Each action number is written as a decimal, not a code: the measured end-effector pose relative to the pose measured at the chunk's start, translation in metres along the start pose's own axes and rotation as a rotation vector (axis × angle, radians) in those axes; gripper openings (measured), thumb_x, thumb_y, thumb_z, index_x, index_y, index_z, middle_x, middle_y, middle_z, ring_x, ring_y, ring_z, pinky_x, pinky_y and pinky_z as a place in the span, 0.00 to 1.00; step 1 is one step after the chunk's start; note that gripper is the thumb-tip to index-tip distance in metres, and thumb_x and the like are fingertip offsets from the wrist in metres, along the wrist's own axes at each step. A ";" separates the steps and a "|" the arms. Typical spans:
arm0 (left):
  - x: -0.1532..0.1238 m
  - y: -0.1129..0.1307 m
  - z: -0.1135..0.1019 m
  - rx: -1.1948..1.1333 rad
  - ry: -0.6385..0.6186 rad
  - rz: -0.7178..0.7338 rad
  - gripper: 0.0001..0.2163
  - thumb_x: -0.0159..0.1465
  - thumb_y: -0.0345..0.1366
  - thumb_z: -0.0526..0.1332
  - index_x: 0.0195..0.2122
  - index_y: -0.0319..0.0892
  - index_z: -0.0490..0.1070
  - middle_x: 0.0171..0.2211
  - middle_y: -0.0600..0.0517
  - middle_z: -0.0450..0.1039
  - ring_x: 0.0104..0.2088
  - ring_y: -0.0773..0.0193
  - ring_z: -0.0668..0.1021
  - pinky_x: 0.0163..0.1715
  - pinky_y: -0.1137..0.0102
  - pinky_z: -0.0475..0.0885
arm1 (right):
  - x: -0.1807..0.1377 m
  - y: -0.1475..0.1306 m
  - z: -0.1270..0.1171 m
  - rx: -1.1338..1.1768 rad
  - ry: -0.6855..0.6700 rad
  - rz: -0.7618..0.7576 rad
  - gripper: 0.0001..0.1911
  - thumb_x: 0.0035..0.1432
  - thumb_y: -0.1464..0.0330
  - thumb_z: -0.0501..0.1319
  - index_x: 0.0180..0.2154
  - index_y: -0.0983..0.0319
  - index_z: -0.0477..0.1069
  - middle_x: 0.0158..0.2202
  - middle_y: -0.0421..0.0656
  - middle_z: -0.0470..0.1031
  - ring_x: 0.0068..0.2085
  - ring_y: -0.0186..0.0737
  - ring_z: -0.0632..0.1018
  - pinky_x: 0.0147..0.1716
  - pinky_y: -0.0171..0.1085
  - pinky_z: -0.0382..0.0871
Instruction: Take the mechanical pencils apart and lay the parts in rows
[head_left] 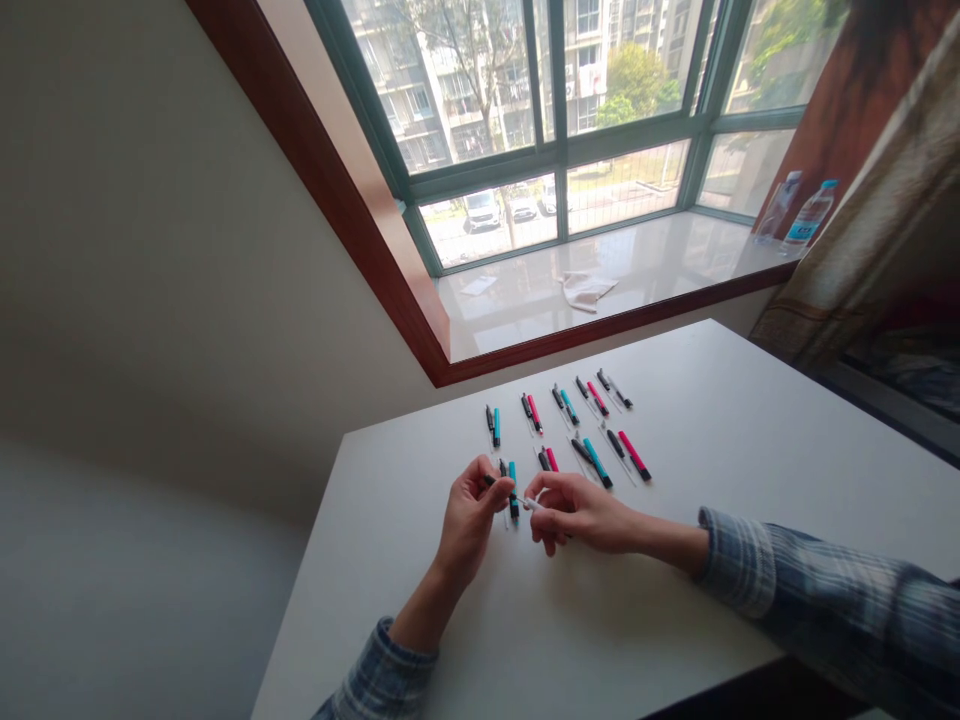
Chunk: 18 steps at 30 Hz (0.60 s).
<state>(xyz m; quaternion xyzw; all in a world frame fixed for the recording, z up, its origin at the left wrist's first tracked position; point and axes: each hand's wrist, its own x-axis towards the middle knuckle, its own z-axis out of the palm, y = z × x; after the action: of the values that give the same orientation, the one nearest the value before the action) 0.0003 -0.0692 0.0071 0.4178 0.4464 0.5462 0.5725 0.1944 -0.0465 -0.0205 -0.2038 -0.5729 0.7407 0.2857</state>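
Note:
Both my hands meet over the white table (712, 420). My left hand (469, 520) pinches a small dark pen piece (491, 481) between thumb and fingers. My right hand (577, 512) is closed on a small white pen piece (531, 503), whose thin tip points toward the left hand. Just beyond the hands lie two rows of pen parts: teal barrels (597, 462), pink barrels (634, 455) and black caps (615, 442), laid out in pairs. One teal and black pair (513, 487) lies right between my hands.
A wide window sill (675, 265) lies past the table, with a crumpled cloth (586, 290) and two water bottles (810, 215) at its right end. A curtain (885, 220) hangs at the right. The table's left edge drops off beside a wall.

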 end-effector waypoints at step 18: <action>0.006 0.019 -0.013 -0.363 0.037 0.011 0.15 0.58 0.44 0.75 0.41 0.42 0.80 0.20 0.63 0.48 0.22 0.73 0.55 0.27 0.73 0.62 | -0.002 -0.004 0.000 -0.107 -0.034 0.034 0.21 0.66 0.50 0.62 0.45 0.62 0.70 0.25 0.34 0.66 0.25 0.30 0.63 0.24 0.30 0.57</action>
<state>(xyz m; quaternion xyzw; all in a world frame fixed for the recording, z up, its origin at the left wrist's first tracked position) -0.0172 -0.0621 0.0221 0.3001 0.3485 0.6286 0.6272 0.1962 -0.0470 -0.0162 -0.2161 -0.6130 0.7170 0.2521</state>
